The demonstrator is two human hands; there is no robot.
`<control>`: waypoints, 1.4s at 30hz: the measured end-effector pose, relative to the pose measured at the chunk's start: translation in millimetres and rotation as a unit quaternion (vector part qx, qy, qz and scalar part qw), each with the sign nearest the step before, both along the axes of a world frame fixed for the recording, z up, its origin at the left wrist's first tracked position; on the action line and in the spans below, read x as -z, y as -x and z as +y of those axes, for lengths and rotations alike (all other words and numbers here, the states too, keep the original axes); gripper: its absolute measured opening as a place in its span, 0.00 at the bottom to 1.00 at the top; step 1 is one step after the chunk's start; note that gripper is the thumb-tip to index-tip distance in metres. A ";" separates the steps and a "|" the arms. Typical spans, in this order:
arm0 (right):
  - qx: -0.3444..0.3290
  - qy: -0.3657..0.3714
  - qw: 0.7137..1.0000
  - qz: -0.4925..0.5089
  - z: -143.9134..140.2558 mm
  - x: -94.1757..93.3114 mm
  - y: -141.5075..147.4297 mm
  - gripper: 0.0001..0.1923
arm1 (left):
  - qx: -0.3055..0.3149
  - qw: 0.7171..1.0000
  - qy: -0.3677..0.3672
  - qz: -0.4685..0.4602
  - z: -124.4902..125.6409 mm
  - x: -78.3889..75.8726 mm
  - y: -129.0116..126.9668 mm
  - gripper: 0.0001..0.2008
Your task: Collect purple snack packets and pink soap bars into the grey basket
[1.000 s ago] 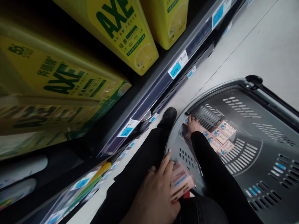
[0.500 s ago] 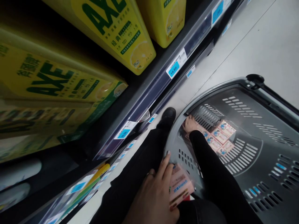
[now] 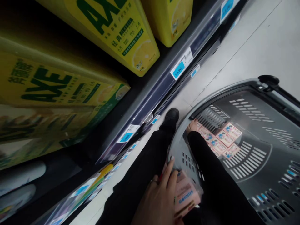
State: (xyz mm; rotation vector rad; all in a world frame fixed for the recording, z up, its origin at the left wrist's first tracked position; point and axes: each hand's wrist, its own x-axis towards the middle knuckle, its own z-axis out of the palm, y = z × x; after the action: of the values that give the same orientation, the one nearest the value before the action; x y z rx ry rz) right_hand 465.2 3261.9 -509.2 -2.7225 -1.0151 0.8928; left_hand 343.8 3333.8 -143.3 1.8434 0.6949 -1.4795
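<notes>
Right hand [image 3: 193,125] mostly behind sleeve [image 3: 211,168]

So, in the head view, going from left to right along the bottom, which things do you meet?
Shelf price labels → left hand → pink packet → black sleeve → grey basket.

The basket [image 3: 248,103] is matt grey slotted plastic; the pink packs [image 3: 225,139] glossy film; the yellow boxes [image 3: 58,84] smooth printed card.

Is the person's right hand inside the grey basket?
Yes, the right hand reaches down into the grey basket and rests on the pink packets lying on its bottom.
</notes>
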 end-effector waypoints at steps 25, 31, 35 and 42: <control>0.099 0.149 0.983 -0.047 -52.6 -46.4 -24.0 0.28 | 0.023 0.997 -0.038 -0.058 -2.9 4.8 15.4 0.41; 0.182 0.318 0.929 -0.048 -222.4 -82.0 -41.6 0.43 | 0.020 0.995 -0.028 -0.097 1.3 4.8 18.8 0.39; 0.128 0.317 0.938 -0.050 -262.2 -59.4 -13.8 0.50 | 0.029 0.995 -0.036 -0.090 1.3 8.0 20.7 0.42; 0.108 0.273 0.954 -0.058 -262.5 -15.3 3.1 0.51 | 0.021 0.995 -0.050 -0.081 -2.1 11.9 20.2 0.41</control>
State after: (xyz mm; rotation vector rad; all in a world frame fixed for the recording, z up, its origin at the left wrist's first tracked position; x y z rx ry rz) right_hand 462.2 2999.4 -493.9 -3.2864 -0.5173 1.1206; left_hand 323.6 3331.7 -155.2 2.0393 0.6644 -1.3238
